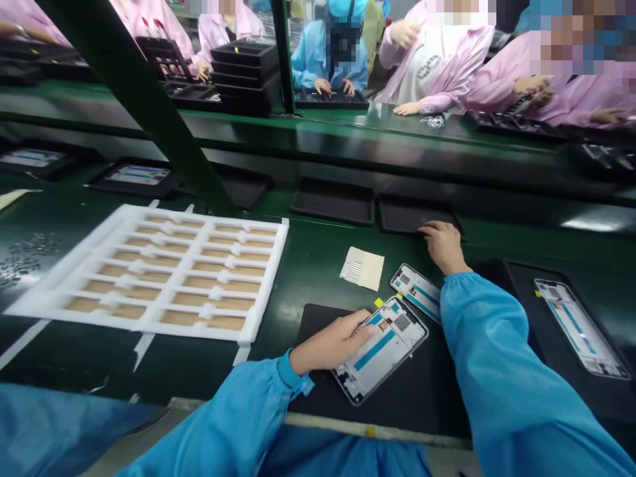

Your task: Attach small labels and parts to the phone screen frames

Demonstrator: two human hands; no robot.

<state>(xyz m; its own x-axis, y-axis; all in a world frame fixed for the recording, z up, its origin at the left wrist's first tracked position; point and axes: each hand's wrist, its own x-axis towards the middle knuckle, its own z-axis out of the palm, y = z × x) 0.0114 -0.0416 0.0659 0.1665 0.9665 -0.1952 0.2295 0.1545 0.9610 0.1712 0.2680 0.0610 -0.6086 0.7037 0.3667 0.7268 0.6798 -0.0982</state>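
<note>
My left hand [330, 343] lies flat with fingers stretched out on the left edge of a phone frame [385, 348], which rests on a black mat [318, 391] near the front edge. A second phone frame [417, 290] lies just behind it. My right hand [444, 246] reaches forward, fingers curled over the near edge of an empty black tray [412, 215] on the conveyor. What the fingertips hold, if anything, is hidden. A small cream card [362, 267] lies between the hands.
A white foam grid tray [154, 275] with tan compartments fills the left. Another phone frame [581, 328] sits in a black tray at the right. Black trays [332, 201] ride the conveyor. Several people in pink and blue coats work across the line.
</note>
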